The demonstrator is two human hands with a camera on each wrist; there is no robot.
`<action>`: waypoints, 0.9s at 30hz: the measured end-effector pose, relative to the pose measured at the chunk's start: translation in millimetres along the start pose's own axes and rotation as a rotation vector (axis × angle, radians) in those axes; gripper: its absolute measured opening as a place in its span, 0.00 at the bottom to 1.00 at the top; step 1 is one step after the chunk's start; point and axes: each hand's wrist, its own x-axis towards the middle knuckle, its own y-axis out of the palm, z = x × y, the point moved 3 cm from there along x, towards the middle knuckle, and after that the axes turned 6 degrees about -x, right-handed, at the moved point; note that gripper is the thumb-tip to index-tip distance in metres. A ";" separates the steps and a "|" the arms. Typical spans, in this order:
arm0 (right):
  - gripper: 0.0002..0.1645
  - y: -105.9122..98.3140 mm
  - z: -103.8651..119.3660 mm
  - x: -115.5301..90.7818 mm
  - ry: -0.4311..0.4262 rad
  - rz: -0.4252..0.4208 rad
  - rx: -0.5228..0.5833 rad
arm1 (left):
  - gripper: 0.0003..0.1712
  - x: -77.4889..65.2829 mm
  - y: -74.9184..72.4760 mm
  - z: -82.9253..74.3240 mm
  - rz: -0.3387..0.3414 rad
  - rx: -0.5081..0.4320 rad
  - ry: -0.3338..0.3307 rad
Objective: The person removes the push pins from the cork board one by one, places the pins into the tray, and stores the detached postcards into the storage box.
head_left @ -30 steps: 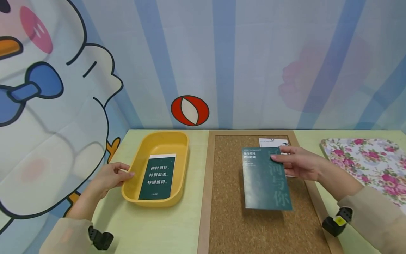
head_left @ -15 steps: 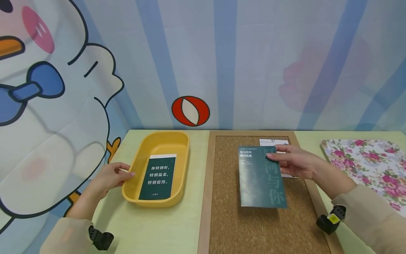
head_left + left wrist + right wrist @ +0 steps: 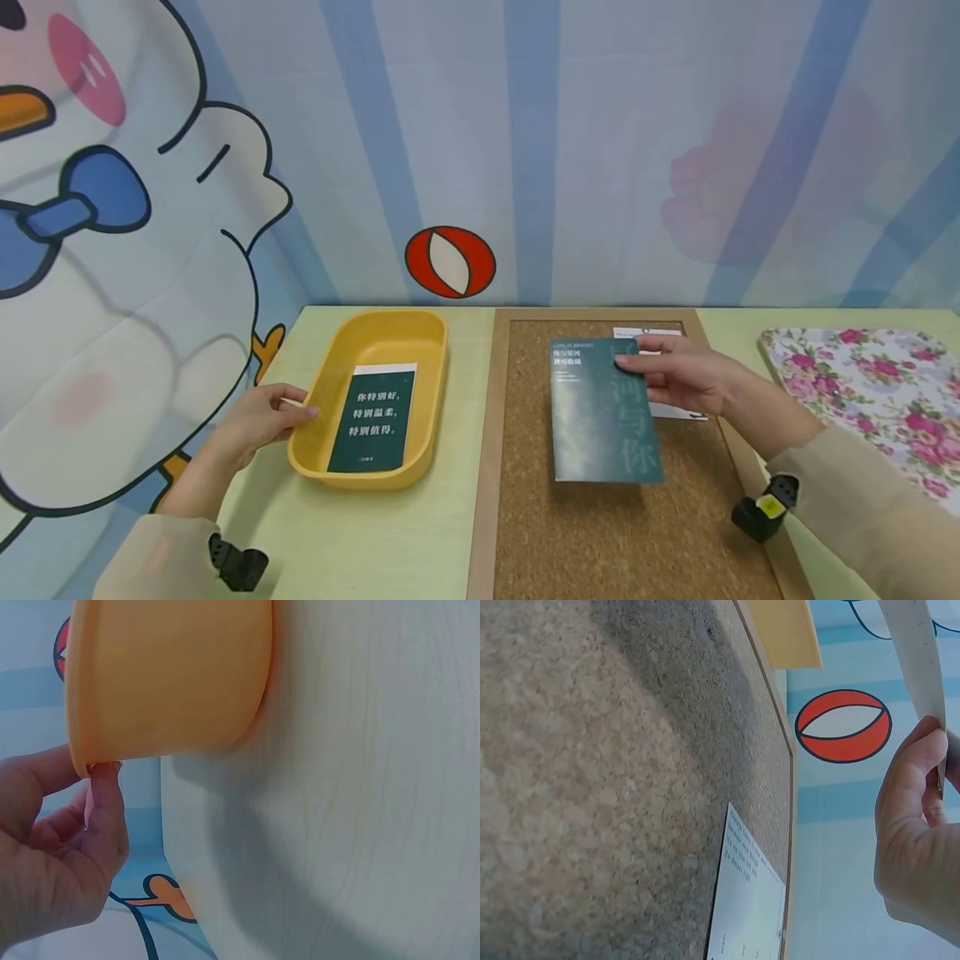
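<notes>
Postcard [image 3: 596, 425], teal with pale Chinese lettering, lies between eight and nine o'clock from the middle of the right hand [image 3: 686, 375], which pinches its upper right edge. Its long axis runs close to twelve-to-six, and it hangs clear of the cork board [image 3: 570, 542] with a shadow beneath. At nine o'clock from it, well apart, stands the yellow tray [image 3: 441, 375], with a dark green lettered card [image 3: 373, 425] inside. The left hand [image 3: 258, 421] is nearer that tray and grips its rim at nine o'clock. On the board, partly hidden from the head camera by the right hand and the postcard, lies a white card [image 3: 746, 907]. Against the frame a second ago, the right hand and postcard sit farther toward ten o'clock, baring more of the white card's lower edge; the left hand and yellow tray look unmoved.
</notes>
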 end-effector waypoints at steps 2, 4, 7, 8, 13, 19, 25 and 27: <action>0.04 1.5 0.6 1.4 0.006 -0.003 -0.001 | 0.27 0.1 0.2 0.1 -0.001 0.001 -0.003; 0.04 2.8 1.2 2.9 0.008 -0.006 -0.002 | 0.27 0.5 0.0 0.0 -0.001 -0.001 -0.003; 0.04 4.8 2.1 5.2 0.011 -0.014 -0.004 | 0.27 0.5 0.5 -0.1 -0.002 0.000 -0.003; 0.04 5.4 2.1 5.9 0.013 -0.018 -0.003 | 0.27 0.6 0.5 -0.2 -0.001 0.000 -0.003; 0.03 8.5 2.2 10.6 0.022 -0.031 -0.001 | 0.27 1.2 0.7 0.2 0.002 -0.003 -0.004; 0.04 13.5 4.1 16.6 0.017 -0.044 -0.011 | 0.27 1.2 0.7 -0.7 -0.002 -0.002 -0.006; 0.04 16.5 5.2 23.3 0.011 -0.040 -0.012 | 0.28 0.9 0.5 0.9 0.004 -0.015 -0.010; 0.04 17.3 6.1 25.4 0.005 -0.028 -0.014 | 0.28 0.8 0.2 0.8 0.007 -0.016 -0.008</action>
